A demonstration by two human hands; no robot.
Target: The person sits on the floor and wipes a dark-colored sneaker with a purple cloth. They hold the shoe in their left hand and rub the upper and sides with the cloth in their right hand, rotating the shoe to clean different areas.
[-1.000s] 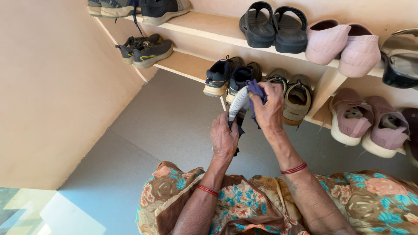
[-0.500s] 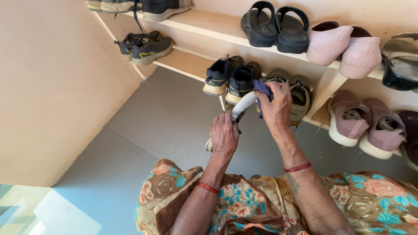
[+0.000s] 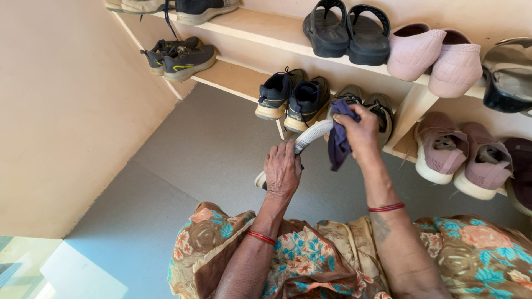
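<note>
Wiping a white mesh-soled shoe (image 3: 310, 134) w/ a dark navy cloth rag (image 3: 338, 141), held mid-air in front of the lower wooden shelf (image 3: 233, 77). Left hand (image 3: 282, 173) closed round the heel end at 7 o'clock of the shoe; right hand (image 3: 363, 133) bunched tight on the rag at the toe end, 3 o'clock. Best to keep the left grip firm so the shoe doesn't twist, press the rag flat, stroke along the length, turn to a clean fold.

Vs 1 s ago: shoe tipped flatter, toe now toward 2 o'clock; rag hanging lower below the right hand; right hand further right, over the khaki strap sandals (image 3: 382, 108).
</note>
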